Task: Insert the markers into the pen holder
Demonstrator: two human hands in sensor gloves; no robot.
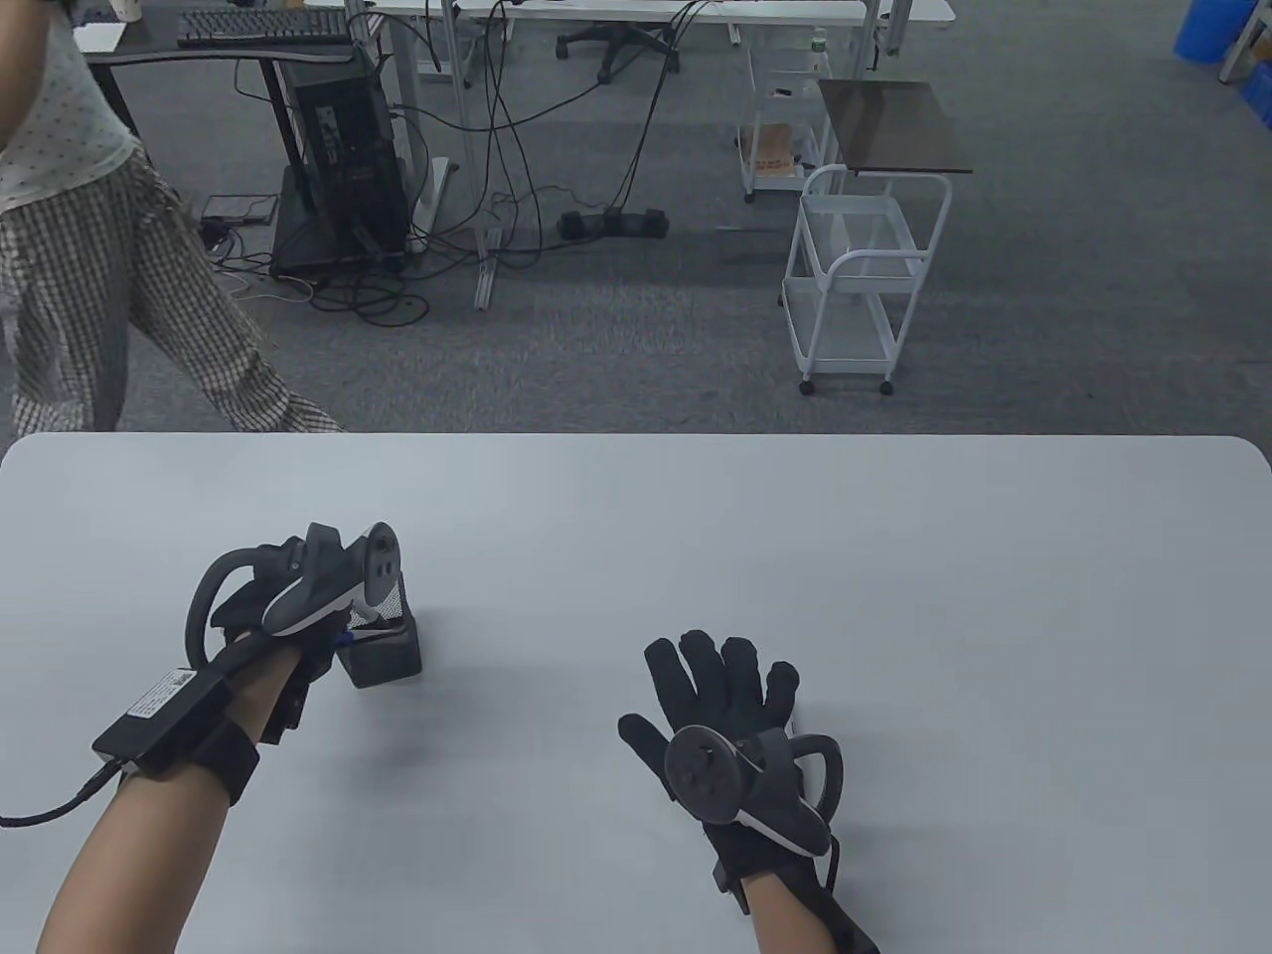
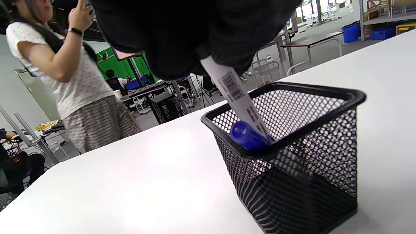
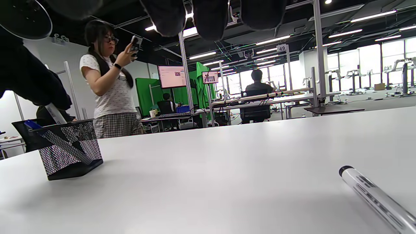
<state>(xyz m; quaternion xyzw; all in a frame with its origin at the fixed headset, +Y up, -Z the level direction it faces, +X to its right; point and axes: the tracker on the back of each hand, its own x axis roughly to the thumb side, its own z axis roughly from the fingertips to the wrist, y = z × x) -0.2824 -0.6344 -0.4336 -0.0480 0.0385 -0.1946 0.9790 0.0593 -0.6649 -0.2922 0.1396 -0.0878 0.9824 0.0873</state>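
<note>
Your left grip (image 2: 195, 35) pinches a white marker (image 2: 239, 97), its lower end slanting down into the black mesh pen holder (image 2: 292, 156) just below, beside a blue marker (image 2: 248, 136) already inside. Well to the right, your right grip (image 1: 720, 696) lies spread over the tabletop (image 1: 795, 537), near another marker (image 3: 377, 196) lying flat.

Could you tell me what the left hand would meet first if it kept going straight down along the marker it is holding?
Probably the pen holder: the left hand holds a white marker slanting into its open top, beside a blue-capped marker already inside.
</note>
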